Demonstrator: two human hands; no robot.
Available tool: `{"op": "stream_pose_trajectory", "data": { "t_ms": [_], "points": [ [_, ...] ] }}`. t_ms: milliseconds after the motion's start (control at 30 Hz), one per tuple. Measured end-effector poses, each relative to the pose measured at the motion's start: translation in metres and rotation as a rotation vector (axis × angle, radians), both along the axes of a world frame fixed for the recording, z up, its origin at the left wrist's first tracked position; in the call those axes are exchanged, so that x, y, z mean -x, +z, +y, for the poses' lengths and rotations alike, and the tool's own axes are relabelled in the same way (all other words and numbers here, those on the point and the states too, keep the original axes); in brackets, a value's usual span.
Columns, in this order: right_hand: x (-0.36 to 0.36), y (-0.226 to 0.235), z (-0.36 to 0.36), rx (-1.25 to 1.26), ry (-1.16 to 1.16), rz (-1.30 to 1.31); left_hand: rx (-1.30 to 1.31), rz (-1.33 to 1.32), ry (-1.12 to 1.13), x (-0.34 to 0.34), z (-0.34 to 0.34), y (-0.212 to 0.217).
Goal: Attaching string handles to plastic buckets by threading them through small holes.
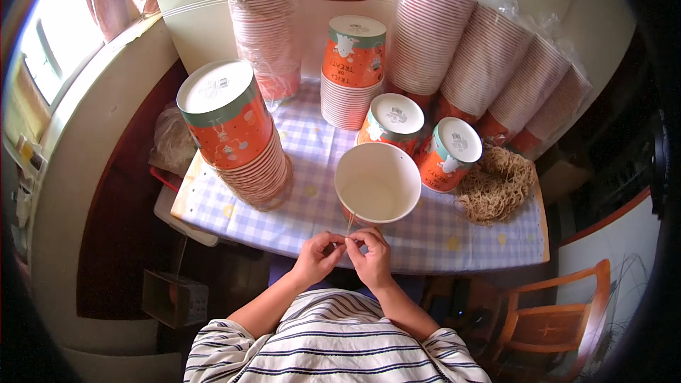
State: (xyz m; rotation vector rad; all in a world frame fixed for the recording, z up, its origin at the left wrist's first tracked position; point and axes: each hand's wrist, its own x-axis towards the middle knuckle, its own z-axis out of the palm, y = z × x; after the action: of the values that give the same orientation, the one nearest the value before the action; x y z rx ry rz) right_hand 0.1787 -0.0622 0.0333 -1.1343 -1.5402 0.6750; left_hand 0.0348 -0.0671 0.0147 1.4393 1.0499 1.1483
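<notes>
My left hand (pixel 317 255) and my right hand (pixel 370 253) meet at the table's near edge, both pinching a thin tan string (pixel 350 225). The string runs up to an open white paper bucket (pixel 377 183) standing just beyond my fingers. To the bucket's right lies a heap of tan string (pixel 496 184). Two orange buckets lie behind it, bottoms toward me, one (pixel 392 122) in the middle and one (pixel 448 152) to the right.
A checked cloth (pixel 312 156) covers the small table. A tilted stack of orange buckets (pixel 237 135) stands at left, another stack (pixel 351 71) at the back, wrapped stacks (pixel 482 57) lean at the rear right. A wooden chair (pixel 560 326) is at lower right.
</notes>
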Motion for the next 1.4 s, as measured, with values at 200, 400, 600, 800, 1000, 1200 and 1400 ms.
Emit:
{"op": "stream_pose_trajectory", "data": {
  "t_ms": [200,400,600,800,1000,1200,1400],
  "points": [
    [-0.009,-0.002,0.002,0.02,0.018,-0.002,-0.076,0.056,0.089,0.005,-0.001,-0.011],
    [-0.012,0.001,0.005,0.075,0.073,-0.038,-0.238,0.234,0.178,0.005,0.004,-0.007],
    [-0.009,0.003,0.004,-0.046,0.118,-0.225,-0.516,0.523,0.032,0.006,0.022,0.032],
    [-0.01,0.006,0.004,-0.083,0.093,-0.22,-0.56,0.561,0.088,0.002,0.024,0.026],
    [-0.011,0.004,0.006,-0.099,0.051,-0.236,-0.762,0.616,0.267,0.003,0.025,0.012],
    [-0.005,0.006,0.005,-0.165,-0.031,-0.276,-0.956,0.62,0.322,0.008,0.028,0.024],
    [-0.004,0.005,0.007,-0.248,-0.084,-0.332,-0.768,0.43,0.383,-0.002,0.02,0.012]
  ]
}}
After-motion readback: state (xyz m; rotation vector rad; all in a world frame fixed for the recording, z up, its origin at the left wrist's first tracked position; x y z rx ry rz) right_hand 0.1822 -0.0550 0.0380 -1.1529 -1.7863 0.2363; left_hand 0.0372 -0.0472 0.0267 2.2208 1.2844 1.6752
